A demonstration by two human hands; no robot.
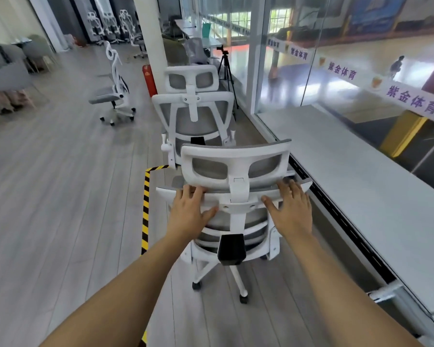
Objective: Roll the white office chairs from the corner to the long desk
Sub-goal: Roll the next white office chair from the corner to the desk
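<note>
Your left hand (189, 211) and right hand (292, 209) lie flat, fingers spread, unclenched, on the near white office chair (236, 196) backrest's top edge, apparently to steer it alongside the long desk (361, 196).

Single view only: a wide-angle camera worn on the person's head, so no overlap with a second view applies. It looks forward and steeply down, from above and behind the nearest white chair (236, 196), which sits close at centre frame, its back toward the lens. Both forearms enter from the bottom edge, at about 7 and 5 o'clock. The long desk (361, 186) runs from 4 o'clock toward 1 o'clock along the glass wall (286, 58). The floor (60, 196) fills 8 to 10 o'clock. Far chairs (108, 23) lie near 11 o'clock. Straight lines bow toward the frame edges.
</note>
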